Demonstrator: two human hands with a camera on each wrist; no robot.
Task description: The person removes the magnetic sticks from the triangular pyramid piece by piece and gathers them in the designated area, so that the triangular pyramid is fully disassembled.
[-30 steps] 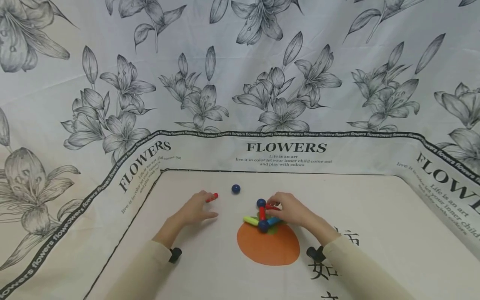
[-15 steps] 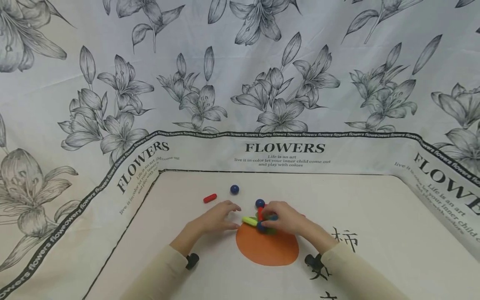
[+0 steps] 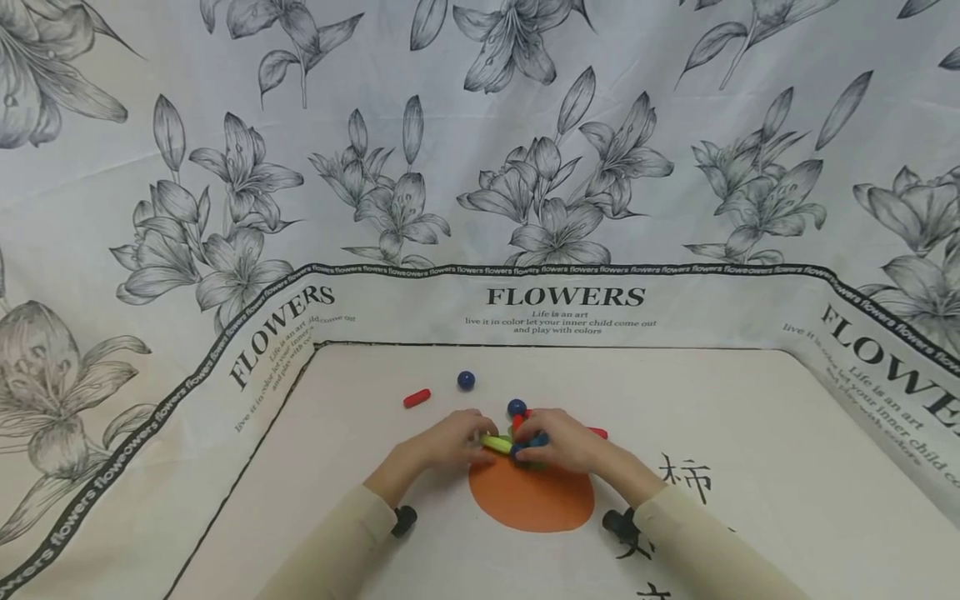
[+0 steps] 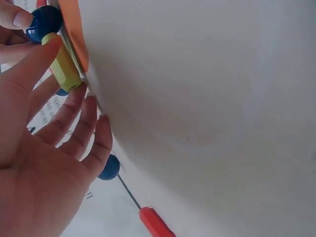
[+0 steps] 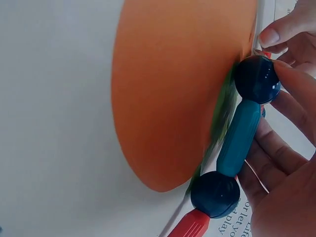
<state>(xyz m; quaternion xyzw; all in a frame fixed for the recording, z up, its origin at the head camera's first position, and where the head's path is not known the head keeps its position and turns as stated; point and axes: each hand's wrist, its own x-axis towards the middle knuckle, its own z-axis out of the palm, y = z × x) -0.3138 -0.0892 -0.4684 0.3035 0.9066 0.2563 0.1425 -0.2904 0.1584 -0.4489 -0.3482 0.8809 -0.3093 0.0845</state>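
A toy building piece of coloured rods joined by dark blue balls lies over the orange fruit print [image 3: 532, 500]. My left hand [image 3: 452, 438] pinches the yellow-green rod [image 4: 65, 66] between thumb and fingers. At that rod's inner end, my right hand [image 3: 564, 443] holds the dark blue ball [image 5: 257, 79], thumb on it, fingers behind the blue rod [image 5: 239, 138]. A second ball [image 5: 215, 194] joins the blue rod to a red rod [image 5: 191, 224]. In the head view another ball [image 3: 517, 408] tops a red rod partly hidden by my right hand.
A loose red rod [image 3: 417, 398] and a loose dark blue ball [image 3: 466, 381] lie on the white cloth beyond my left hand. Black printed characters [image 3: 686, 477] mark the cloth at right. A flower-print curtain [image 3: 570, 208] stands behind and at both sides.
My left hand has left the loose red rod and moved right to the yellow-green rod. My right hand has shifted from the red rod to the near ball and blue rod.
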